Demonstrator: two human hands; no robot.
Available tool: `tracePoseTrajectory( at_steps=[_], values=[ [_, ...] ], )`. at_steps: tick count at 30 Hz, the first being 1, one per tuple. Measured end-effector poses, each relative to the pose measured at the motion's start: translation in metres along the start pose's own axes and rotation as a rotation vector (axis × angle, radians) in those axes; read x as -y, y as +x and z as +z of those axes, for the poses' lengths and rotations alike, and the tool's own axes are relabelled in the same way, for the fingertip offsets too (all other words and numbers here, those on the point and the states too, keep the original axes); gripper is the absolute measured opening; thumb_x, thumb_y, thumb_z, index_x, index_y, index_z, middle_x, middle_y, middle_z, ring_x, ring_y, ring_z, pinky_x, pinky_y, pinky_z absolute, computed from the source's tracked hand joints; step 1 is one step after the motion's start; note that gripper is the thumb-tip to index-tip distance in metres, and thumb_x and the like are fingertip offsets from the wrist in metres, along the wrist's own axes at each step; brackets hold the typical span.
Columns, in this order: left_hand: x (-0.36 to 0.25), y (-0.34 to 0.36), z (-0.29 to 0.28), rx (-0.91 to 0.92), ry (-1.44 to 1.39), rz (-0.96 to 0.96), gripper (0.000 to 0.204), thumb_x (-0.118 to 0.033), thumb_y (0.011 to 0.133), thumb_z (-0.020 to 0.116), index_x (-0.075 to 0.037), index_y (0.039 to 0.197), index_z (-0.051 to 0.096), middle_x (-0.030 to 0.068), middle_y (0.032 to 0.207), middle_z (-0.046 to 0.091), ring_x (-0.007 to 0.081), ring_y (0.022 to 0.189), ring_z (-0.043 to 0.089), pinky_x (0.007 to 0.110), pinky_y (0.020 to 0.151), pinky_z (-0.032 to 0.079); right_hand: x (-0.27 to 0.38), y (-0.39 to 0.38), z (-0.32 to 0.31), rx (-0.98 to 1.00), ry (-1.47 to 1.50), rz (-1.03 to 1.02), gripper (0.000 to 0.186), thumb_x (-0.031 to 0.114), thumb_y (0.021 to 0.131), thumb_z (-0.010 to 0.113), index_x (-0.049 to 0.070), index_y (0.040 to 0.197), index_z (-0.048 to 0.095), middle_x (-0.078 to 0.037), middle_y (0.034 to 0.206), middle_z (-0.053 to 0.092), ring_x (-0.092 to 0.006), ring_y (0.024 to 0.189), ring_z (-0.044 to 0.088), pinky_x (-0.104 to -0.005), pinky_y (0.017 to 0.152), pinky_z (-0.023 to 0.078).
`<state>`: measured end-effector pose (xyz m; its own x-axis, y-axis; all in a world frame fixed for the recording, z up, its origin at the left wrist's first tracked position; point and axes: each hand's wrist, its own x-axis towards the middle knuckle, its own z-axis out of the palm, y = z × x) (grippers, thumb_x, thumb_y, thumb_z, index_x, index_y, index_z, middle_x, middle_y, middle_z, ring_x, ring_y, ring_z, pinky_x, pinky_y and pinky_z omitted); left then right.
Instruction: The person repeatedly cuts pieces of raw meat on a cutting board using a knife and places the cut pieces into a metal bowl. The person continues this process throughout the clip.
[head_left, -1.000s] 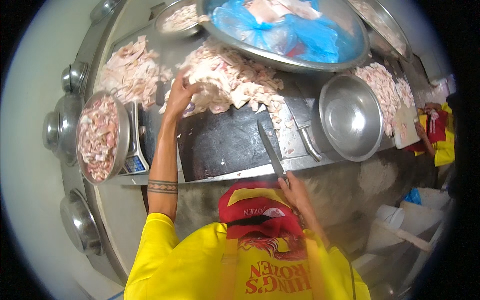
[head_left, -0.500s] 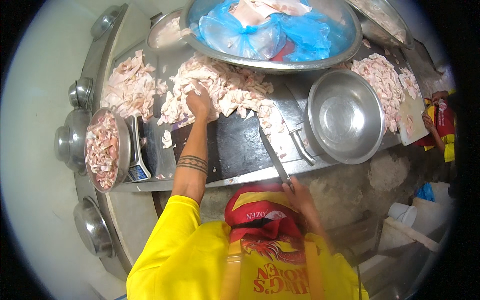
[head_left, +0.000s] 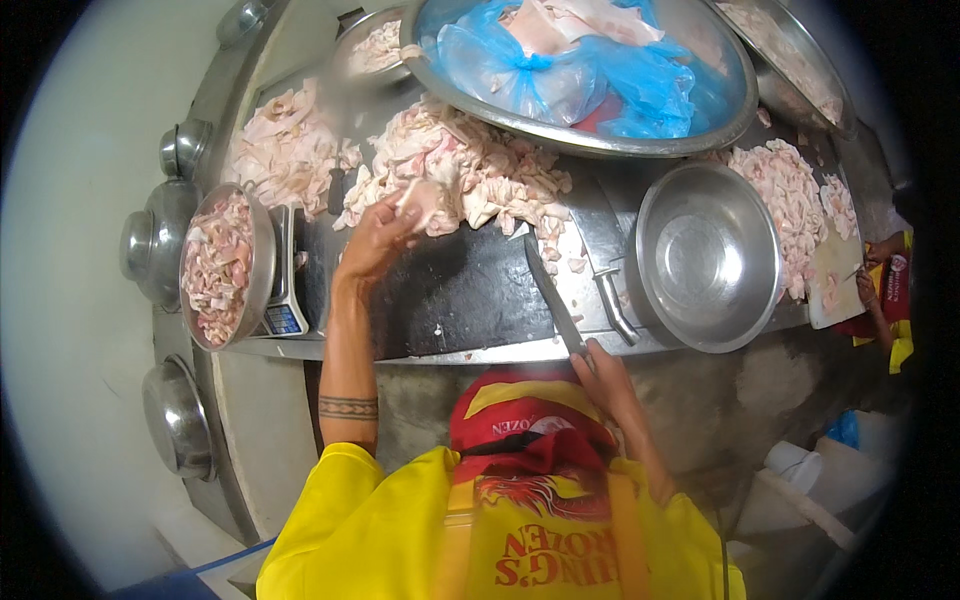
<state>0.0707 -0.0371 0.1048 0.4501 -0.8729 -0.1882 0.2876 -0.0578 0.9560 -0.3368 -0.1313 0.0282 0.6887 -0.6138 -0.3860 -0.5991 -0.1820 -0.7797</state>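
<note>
My left hand (head_left: 378, 240) is closed on a pale piece of raw meat or skin (head_left: 428, 203) at the near edge of a large pile of similar pieces (head_left: 430, 145). In my right hand (head_left: 605, 378) is the handle of a long knife (head_left: 553, 295). Its blade points away from me, over the right side of a dark cutting board (head_left: 455, 295). A second knife (head_left: 613, 305) lies on the steel table, just right of the first. Scraps of meat are scattered between the pile and that knife.
An empty steel bowl (head_left: 710, 258) stands at right, and a big basin (head_left: 590, 150) with blue bags at the back. Left, a bowl of cut pieces (head_left: 262, 260) sits on a scale (head_left: 285, 318). Another person's hand (head_left: 868, 288) works by a white board (head_left: 838, 270) at far right.
My left hand has come back from within the pile toward me, bringing a pale piece in its fingers. The knife stays in my right hand. The whole view has shifted slightly.
</note>
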Motion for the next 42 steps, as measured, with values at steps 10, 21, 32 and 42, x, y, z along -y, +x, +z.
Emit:
tracePoseTrajectory(
  at_steps=[10,21,32,42],
  values=[
    [0.124,-0.127,-0.031,-0.41,1.106,-0.098,0.043,-0.024,0.088,0.08,-0.003,0.123,0.066,0.0137,0.104,0.066,0.0222,0.088,0.066,0.035,0.077,0.055,0.013,0.003,0.001,0.076,0.123,0.143,0.038,0.031,0.103,0.059,-0.002,0.122,0.056,-0.019,0.069,0.065,-0.0246,0.052,0.067,-0.0374,0.049,0.05],
    [0.147,-0.111,0.012,-0.305,1.182,0.07,0.023,-0.02,0.088,0.077,0.0,0.096,0.069,0.0194,0.09,0.057,0.0404,0.086,0.062,0.051,0.072,0.049,0.049,0.011,0.071,0.238,-0.371,-0.13,0.03,0.03,0.103,0.052,0.003,0.117,0.053,-0.032,0.089,0.068,-0.0529,0.087,0.065,-0.0614,0.076,0.051],
    [0.155,-0.117,0.001,-0.541,1.216,0.091,0.025,-0.023,0.099,0.062,-0.001,0.092,0.07,0.029,0.088,0.065,0.05,0.078,0.065,0.056,0.067,0.052,0.051,0.023,0.099,0.246,-0.521,-0.148,0.021,0.023,0.104,0.048,0.004,0.112,0.048,-0.029,0.083,0.07,-0.0522,0.082,0.068,-0.0638,0.074,0.052],
    [0.09,-0.127,-0.023,-0.419,0.933,-0.125,0.036,-0.034,0.101,0.062,0.001,0.103,0.061,0.03,0.094,0.07,0.0486,0.092,0.069,0.05,0.074,0.051,0.018,0.062,0.009,-0.018,-0.443,0.02,0.035,0.03,0.104,0.053,0.001,0.123,0.054,-0.034,0.094,0.068,-0.0542,0.094,0.065,-0.059,0.083,0.05]
  ],
)
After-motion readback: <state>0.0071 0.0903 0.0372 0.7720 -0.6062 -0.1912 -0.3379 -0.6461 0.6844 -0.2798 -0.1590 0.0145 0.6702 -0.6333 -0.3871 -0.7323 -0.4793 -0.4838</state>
